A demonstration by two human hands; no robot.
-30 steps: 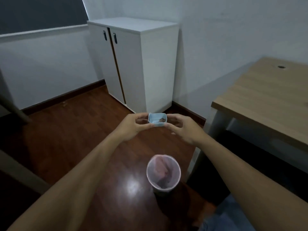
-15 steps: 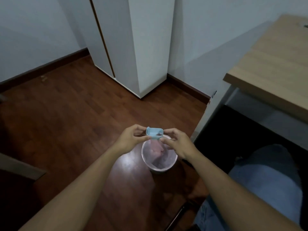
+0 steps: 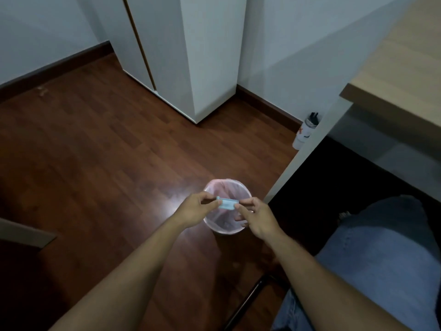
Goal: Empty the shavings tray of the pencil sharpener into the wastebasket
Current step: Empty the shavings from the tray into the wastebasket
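A small light-blue shavings tray [image 3: 227,203] hangs directly over the mouth of the wastebasket [image 3: 214,226], a small round bin with a pink liner standing on the wooden floor. My left hand [image 3: 195,209] pinches the tray's left end and my right hand [image 3: 256,217] pinches its right end. The tray is turned so I see its side wall; its opening faces away and its contents are hidden. The pencil sharpener itself is out of view.
A white cabinet [image 3: 191,56] stands against the wall ahead. A light wooden desk [image 3: 401,75] and its pale leg [image 3: 307,151] are at the right, with a white bottle [image 3: 304,132] beside the leg. My jeans-clad knee [image 3: 381,247] is at lower right.
The view has tilted further down toward the floor. Both hands have lowered the tray over the wastebasket, and the tray has turned from opening-up onto its side.
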